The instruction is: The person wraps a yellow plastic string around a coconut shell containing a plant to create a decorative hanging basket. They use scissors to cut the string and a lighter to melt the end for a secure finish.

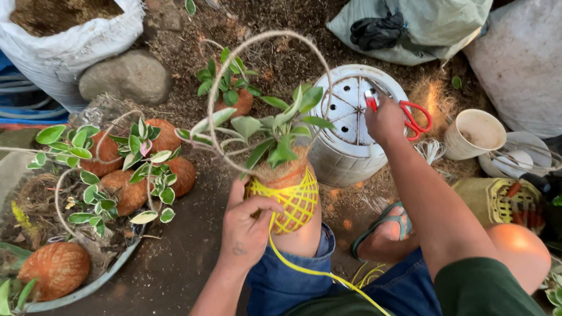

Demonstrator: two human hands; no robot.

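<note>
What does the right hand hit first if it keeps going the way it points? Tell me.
The right hand, holding red-handled scissors, points up and away over the overturned white plastic pot. Going straight on, it would likely meet that pot's perforated base first, though depth is hard to judge.

Plant ball (pixel 284 189) resting on the knee, in the left hand (pixel 244 228). Upturned pot (pixel 350 126) behind it, scissors (pixel 407 115) on top under the right hand (pixel 385 121). Tray (pixel 96 279) of plant balls at left; cup (pixel 475 133) at right.
</note>
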